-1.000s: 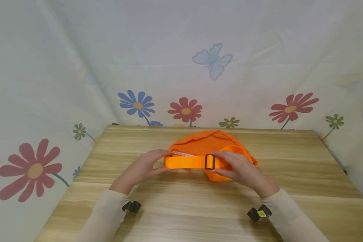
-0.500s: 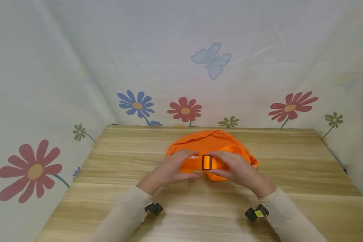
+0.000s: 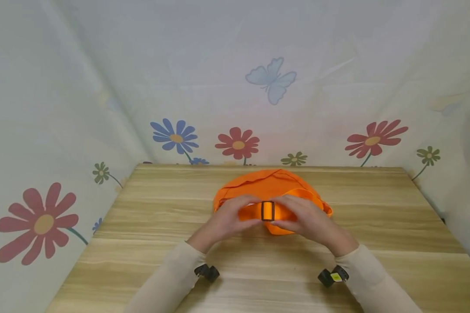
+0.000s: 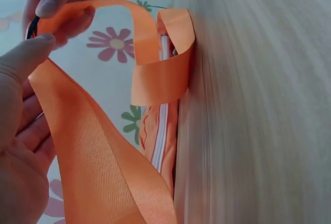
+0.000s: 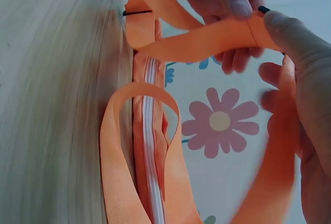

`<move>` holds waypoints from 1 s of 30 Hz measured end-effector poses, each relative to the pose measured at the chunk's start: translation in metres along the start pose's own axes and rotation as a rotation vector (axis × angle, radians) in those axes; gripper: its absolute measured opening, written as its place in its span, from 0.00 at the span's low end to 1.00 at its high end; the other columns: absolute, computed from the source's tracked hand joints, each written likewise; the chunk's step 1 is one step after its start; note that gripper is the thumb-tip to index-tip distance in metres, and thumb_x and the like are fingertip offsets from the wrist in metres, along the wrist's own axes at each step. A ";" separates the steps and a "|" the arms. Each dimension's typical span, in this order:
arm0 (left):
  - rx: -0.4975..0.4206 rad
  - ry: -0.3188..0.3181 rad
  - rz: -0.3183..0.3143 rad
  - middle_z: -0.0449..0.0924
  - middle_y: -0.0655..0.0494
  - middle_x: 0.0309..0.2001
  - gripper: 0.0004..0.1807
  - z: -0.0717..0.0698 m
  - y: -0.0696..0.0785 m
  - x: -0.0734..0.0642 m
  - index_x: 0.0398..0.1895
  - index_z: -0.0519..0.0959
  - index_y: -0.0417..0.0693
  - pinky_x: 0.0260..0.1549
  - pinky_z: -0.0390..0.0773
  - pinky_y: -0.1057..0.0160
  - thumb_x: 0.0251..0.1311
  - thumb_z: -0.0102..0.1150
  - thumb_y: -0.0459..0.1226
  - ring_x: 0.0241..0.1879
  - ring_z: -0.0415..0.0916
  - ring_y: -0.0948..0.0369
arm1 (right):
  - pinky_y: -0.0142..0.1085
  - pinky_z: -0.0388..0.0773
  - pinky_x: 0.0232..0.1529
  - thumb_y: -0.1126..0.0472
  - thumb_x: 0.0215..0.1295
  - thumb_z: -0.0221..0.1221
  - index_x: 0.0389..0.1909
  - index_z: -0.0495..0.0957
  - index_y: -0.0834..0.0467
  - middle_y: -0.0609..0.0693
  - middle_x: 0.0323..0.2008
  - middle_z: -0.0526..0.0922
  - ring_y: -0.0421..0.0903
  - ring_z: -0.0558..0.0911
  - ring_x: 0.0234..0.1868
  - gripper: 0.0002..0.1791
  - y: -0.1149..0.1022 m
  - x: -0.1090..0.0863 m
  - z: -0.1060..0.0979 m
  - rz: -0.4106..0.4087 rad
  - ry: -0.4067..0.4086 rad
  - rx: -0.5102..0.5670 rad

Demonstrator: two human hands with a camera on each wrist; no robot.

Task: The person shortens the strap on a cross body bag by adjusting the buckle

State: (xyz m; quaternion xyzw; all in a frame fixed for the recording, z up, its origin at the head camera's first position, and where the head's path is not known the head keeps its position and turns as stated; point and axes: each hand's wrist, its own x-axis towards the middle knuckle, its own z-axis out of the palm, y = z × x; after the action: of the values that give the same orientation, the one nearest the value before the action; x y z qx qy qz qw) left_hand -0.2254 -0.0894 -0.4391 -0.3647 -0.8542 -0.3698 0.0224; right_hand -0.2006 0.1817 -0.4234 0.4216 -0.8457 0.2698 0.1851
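Observation:
An orange fabric bag (image 3: 264, 180) lies on the table, its white zipper (image 5: 148, 115) facing the person. My left hand (image 3: 225, 221) pinches the bag's orange webbing strap (image 4: 98, 151) just left of a black slide buckle (image 3: 263, 211). On the buckle's right side my right hand (image 3: 315, 221) pinches the strap between thumb and fingers. Both thumbs come close to the buckle, which is held in front of the bag. Loose strap loops (image 5: 116, 141) hang down beside the zipper in the right wrist view. The hands partly hide the bag's front.
The wood-grain table (image 3: 141, 243) stands against a pale curtain (image 3: 203, 87) printed with flowers and a butterfly. Black wrist cameras (image 3: 207, 273) are strapped over both light sleeves (image 3: 376, 278).
My left hand has let go of the strap's left end, slid right along it and pinched it beside the buckle. The right hand has stayed nearly in place at the buckle.

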 end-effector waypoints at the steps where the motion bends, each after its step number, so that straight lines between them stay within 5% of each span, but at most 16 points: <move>1: 0.000 0.004 0.004 0.87 0.54 0.61 0.27 -0.001 -0.001 -0.001 0.65 0.82 0.48 0.68 0.82 0.50 0.64 0.78 0.40 0.63 0.83 0.55 | 0.38 0.90 0.47 0.54 0.62 0.78 0.64 0.81 0.58 0.48 0.49 0.89 0.42 0.85 0.44 0.31 0.001 -0.001 -0.001 0.000 0.001 -0.001; 10: -0.022 0.008 0.002 0.85 0.55 0.57 0.25 -0.011 -0.004 -0.006 0.62 0.79 0.47 0.66 0.83 0.50 0.66 0.77 0.41 0.58 0.81 0.56 | 0.28 0.80 0.35 0.34 0.74 0.59 0.60 0.82 0.56 0.44 0.42 0.82 0.36 0.75 0.35 0.32 0.010 -0.009 -0.006 -0.022 0.028 -0.066; 18: -0.082 -0.043 -0.031 0.80 0.54 0.67 0.35 -0.009 -0.003 -0.008 0.74 0.72 0.49 0.71 0.79 0.48 0.68 0.74 0.47 0.65 0.79 0.55 | 0.29 0.81 0.37 0.34 0.74 0.58 0.58 0.83 0.57 0.44 0.43 0.82 0.36 0.76 0.35 0.31 0.009 -0.008 -0.008 -0.010 0.033 -0.058; 30: -0.081 0.035 0.045 0.83 0.55 0.65 0.30 -0.005 0.000 -0.006 0.71 0.74 0.50 0.66 0.83 0.53 0.69 0.74 0.42 0.61 0.82 0.57 | 0.25 0.80 0.39 0.37 0.75 0.59 0.56 0.83 0.57 0.45 0.43 0.83 0.37 0.76 0.35 0.28 0.010 -0.006 -0.007 -0.061 0.067 -0.017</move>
State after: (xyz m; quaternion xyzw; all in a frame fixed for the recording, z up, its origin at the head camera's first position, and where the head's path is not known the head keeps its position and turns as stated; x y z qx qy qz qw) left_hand -0.2222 -0.0961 -0.4370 -0.3781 -0.8296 -0.4097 0.0311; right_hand -0.2045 0.1942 -0.4244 0.4363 -0.8281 0.2709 0.2249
